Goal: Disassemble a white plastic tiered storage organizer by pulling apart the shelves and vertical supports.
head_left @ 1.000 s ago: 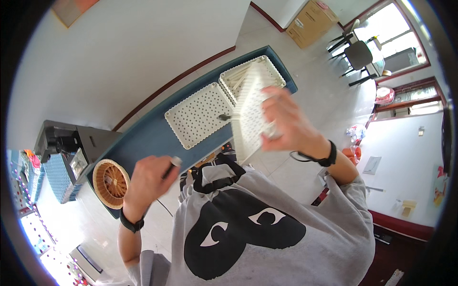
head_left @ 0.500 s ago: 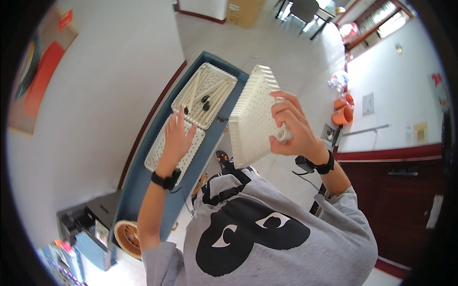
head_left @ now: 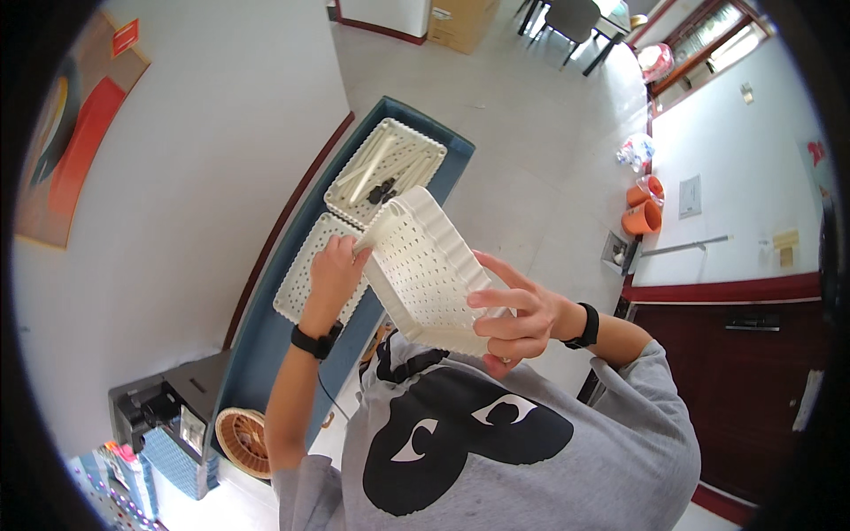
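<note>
A white perforated plastic tray (head_left: 423,265) is lifted and tilted above the blue table (head_left: 266,336). My right hand (head_left: 518,314) grips its near edge, fingers spread over the bottom. My left hand (head_left: 335,270) holds its left side near the corner. Under it on the table lies a flat white perforated tray (head_left: 301,283). Farther along sits another white tray (head_left: 385,173) with white sticks and small dark pieces inside.
A round brown woven basket (head_left: 243,441) stands at the near end of the table. A dark machine (head_left: 155,411) sits beside it. Orange pots (head_left: 645,205) stand by the far wall, a chair (head_left: 571,18) and cardboard box (head_left: 460,22) beyond.
My left hand has left the flat tray and taken hold of the lifted tray's side. The lifted tray has turned lower, its perforated bottom now facing me.
</note>
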Demonstrator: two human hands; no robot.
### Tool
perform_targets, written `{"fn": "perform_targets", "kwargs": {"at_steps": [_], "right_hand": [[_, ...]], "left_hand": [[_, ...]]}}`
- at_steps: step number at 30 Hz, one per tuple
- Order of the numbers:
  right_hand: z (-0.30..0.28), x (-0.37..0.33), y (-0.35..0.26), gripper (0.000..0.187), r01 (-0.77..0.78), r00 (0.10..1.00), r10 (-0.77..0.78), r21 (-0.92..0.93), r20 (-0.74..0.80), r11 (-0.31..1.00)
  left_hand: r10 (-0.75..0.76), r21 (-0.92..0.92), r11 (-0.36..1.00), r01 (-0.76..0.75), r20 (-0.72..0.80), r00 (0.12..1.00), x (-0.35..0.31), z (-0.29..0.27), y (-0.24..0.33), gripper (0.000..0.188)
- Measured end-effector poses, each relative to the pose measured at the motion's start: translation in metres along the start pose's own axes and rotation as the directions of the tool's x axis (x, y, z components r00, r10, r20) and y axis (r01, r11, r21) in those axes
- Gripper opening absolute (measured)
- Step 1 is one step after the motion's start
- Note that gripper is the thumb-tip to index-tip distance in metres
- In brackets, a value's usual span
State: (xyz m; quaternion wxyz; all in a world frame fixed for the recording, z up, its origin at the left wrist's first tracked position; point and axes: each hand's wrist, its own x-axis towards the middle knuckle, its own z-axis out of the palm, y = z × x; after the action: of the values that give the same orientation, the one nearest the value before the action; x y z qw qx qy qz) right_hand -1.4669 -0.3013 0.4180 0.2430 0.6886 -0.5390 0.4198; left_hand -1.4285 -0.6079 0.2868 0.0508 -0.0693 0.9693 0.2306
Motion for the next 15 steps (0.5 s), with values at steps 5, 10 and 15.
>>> {"fn": "perform_targets", "kwargs": {"at_steps": [5,10,15], "right_hand": [[0.009,-0.017,-0.004,0.022,-0.022,0.999,0.02,0.051,0.046,0.998],[0.033,-0.033,-0.009,0.024,-0.205,0.974,0.19,0.133,0.121,0.97],[0.037,-0.04,-0.01,0.035,-0.381,0.906,0.417,0.278,-0.079,0.882]], "left_hand": [[-0.223,0.002,0.973,0.23,0.247,0.943,-0.035,-0.038,-0.027,0.057],[-0.354,0.085,0.932,0.353,0.001,0.935,-0.064,-0.066,-0.045,0.054],[-0.403,-0.138,0.912,0.386,-0.135,0.905,-0.085,-0.097,-0.039,0.041]]}}
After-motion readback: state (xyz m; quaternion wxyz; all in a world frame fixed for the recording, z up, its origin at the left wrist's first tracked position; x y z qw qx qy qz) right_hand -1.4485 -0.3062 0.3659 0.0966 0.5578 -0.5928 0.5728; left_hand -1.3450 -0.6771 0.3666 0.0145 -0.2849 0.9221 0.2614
